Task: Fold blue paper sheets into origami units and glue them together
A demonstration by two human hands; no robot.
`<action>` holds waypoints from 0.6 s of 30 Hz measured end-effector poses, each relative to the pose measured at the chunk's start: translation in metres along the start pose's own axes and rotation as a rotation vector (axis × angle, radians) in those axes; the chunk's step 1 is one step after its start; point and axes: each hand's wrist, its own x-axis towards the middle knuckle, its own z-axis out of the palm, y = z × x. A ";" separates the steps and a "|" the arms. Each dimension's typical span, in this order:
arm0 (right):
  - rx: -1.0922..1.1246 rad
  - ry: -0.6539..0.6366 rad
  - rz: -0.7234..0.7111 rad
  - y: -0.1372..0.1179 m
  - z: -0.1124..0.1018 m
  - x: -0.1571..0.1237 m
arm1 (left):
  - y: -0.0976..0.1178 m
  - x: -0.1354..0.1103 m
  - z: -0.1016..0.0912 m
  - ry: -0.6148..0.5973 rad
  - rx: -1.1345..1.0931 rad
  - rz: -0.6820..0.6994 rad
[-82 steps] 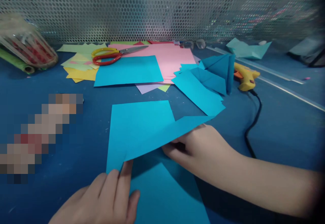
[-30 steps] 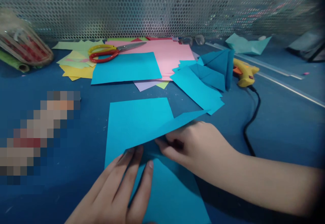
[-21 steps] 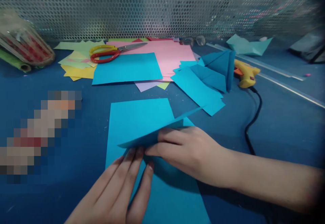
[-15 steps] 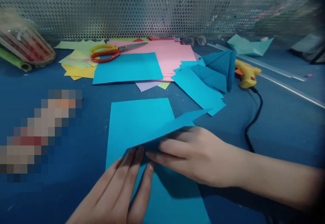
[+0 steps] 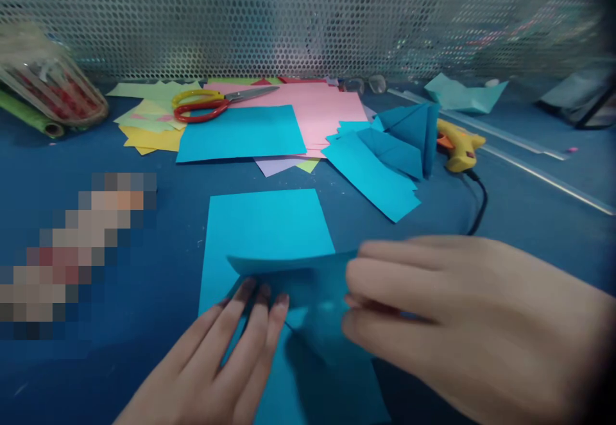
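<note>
A piece of blue paper [image 5: 298,287] is raised and curved over a larger blue sheet [image 5: 267,223] that lies on the table. My right hand [image 5: 414,309] pinches the raised paper at its right end, thumb and fingers together. The fingers of my left hand [image 5: 231,341] are stretched out, their tips resting on the paper at its lower left edge. A dark shadow falls on the blue below. Whether the raised piece is separate from the sheet under it, I cannot tell.
Scissors [image 5: 226,101] lie on stacked coloured paper [image 5: 327,113] at the back. Folded blue paper [image 5: 404,142] sits beside a yellow glue gun [image 5: 459,146] with a black cord. A jar [image 5: 62,85] and a green roll [image 5: 29,113] stand at left, before a perforated metal panel [image 5: 269,20].
My right hand has moved right and closer to me, pulling the paper's right end down and round. My left hand stays at about the same spot, its fingers slightly shifted.
</note>
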 end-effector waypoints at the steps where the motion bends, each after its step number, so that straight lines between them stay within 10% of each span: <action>1: -0.005 0.110 0.029 0.001 -0.002 0.006 | 0.000 0.000 0.000 0.018 -0.010 0.005; 4: -0.070 0.313 0.108 0.008 0.000 0.015 | -0.001 0.000 0.001 0.043 -0.034 0.002; 11: 0.256 -0.183 0.524 0.055 0.026 0.006 | -0.006 0.009 -0.003 0.026 -0.114 -0.064; 18: 0.543 -0.379 0.751 0.048 0.025 0.010 | -0.025 0.021 -0.012 -0.078 -0.032 -0.104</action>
